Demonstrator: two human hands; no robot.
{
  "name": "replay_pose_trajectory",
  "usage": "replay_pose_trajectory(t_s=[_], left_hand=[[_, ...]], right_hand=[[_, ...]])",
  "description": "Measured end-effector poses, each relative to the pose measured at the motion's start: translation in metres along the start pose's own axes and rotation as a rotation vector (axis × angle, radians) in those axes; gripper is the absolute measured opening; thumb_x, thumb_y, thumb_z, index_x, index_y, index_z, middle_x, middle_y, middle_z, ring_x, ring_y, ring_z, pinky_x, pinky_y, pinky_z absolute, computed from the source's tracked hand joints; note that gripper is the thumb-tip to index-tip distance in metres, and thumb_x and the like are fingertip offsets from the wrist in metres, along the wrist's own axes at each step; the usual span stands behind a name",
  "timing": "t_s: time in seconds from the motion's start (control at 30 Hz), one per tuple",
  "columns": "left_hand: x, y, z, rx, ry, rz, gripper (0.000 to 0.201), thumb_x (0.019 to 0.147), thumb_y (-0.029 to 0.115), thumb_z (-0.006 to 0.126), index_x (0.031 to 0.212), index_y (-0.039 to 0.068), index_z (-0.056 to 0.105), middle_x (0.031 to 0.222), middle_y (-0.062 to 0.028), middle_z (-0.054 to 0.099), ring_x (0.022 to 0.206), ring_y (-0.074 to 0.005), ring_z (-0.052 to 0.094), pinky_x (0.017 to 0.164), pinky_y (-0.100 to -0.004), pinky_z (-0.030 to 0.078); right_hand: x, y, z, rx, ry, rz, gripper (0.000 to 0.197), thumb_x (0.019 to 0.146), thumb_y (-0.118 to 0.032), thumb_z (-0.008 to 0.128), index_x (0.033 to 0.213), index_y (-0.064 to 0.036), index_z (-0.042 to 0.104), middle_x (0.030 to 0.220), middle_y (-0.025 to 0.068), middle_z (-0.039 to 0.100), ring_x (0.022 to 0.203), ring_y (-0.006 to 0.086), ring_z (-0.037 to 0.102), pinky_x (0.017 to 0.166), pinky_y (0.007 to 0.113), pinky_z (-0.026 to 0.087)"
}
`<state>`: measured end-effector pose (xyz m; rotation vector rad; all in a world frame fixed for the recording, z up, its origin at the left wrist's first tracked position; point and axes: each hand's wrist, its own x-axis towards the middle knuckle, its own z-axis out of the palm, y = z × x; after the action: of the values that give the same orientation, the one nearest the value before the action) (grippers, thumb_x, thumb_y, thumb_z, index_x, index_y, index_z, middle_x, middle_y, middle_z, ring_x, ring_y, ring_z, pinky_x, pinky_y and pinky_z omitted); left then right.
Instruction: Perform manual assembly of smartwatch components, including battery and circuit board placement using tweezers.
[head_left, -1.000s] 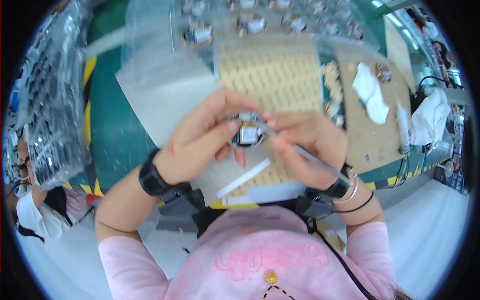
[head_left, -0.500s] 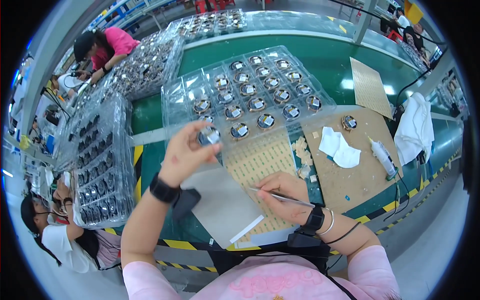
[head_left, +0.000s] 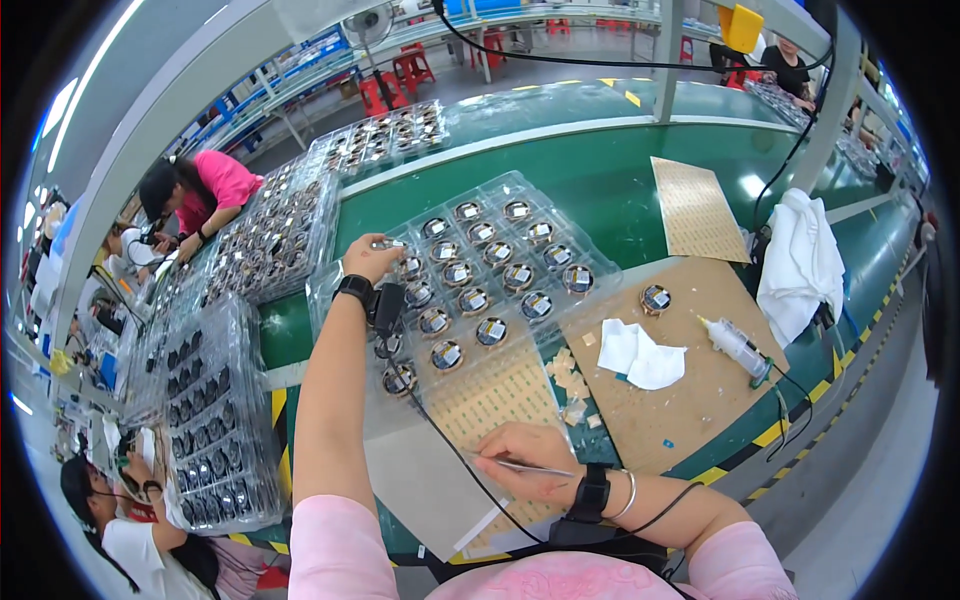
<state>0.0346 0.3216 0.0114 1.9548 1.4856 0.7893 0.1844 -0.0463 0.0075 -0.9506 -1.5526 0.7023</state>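
My left hand (head_left: 368, 257) reaches far forward over the left end of a clear plastic tray (head_left: 590, 262) of several round metal parts, and its fingers pinch one small round part (head_left: 388, 244). Close to my body, my right hand (head_left: 528, 460) grips thin metal tweezers (head_left: 530, 466), resting on a tan sheet of small stickers (head_left: 495, 397) that lies over a grey sheet (head_left: 415, 480). Both wrists wear black bands, with a cord running from the left one.
A brown board (head_left: 690, 395) at right carries white paper scraps (head_left: 640, 353), one loose round part (head_left: 655, 298) and a glue syringe (head_left: 737, 345). White cloth (head_left: 800, 262) lies further right. Stacked clear trays (head_left: 215, 420) stand left. Other workers sit at the far left and below left.
My left hand has carried the round part from in front of my chest out over the tray. My right hand has dropped to the sticker sheet with the tweezers. My head has lifted.
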Motion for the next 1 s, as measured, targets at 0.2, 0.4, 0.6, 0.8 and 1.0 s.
replay_pose_trajectory(t_s=[0.2,0.4,0.6,0.8,1.0], left_hand=[[-0.011,-0.002,0.001,0.073,0.035,0.111,0.032,0.071,0.026,0.075,0.094,0.005,0.067,0.075,-0.0056,0.065,0.072,-0.0137,0.063,0.064,-0.0273,0.048],[-0.111,0.071,0.001,0.090,-0.322,0.402,0.018,0.078,0.022,0.069,0.081,0.004,0.068,0.072,-0.0071,0.059,0.066,-0.0176,0.058,0.061,-0.0294,0.046],[-0.167,0.095,0.018,0.391,-0.333,0.559,0.021,0.080,0.026,0.066,0.083,0.005,0.067,0.079,-0.0105,0.056,0.071,-0.0251,0.059,0.064,-0.0349,0.047],[-0.180,0.085,0.019,0.418,-0.186,0.502,0.020,0.082,0.028,0.063,0.085,0.008,0.063,0.083,-0.0091,0.054,0.073,-0.0255,0.059,0.065,-0.0361,0.047],[-0.191,0.078,0.012,0.448,-0.136,0.432,0.017,0.083,0.026,0.061,0.086,0.009,0.062,0.081,-0.0090,0.053,0.073,-0.0254,0.059,0.066,-0.0354,0.047]], right_hand=[[-0.002,0.004,0.000,-0.004,0.013,-0.006,0.012,0.076,-0.005,0.071,0.079,-0.0049,0.059,0.080,0.0077,0.065,0.068,0.0200,0.063,0.056,0.027,0.048],[-0.002,0.003,-0.003,-0.019,0.025,-0.006,0.013,0.076,-0.004,0.071,0.080,-0.0048,0.059,0.080,0.0078,0.065,0.068,0.0194,0.063,0.056,0.026,0.048],[-0.005,0.004,0.002,-0.003,0.066,0.020,0.011,0.078,-0.007,0.069,0.080,-0.0072,0.059,0.077,0.0042,0.062,0.061,0.0179,0.058,0.054,0.025,0.046],[-0.007,0.005,0.000,-0.011,0.056,-0.031,0.012,0.078,-0.007,0.069,0.081,-0.0058,0.058,0.079,0.0060,0.063,0.064,0.0170,0.060,0.056,0.025,0.047],[-0.007,0.001,-0.006,-0.050,0.027,-0.015,0.012,0.079,-0.004,0.069,0.083,-0.0033,0.059,0.084,0.0086,0.065,0.069,0.0160,0.063,0.059,0.024,0.049]])
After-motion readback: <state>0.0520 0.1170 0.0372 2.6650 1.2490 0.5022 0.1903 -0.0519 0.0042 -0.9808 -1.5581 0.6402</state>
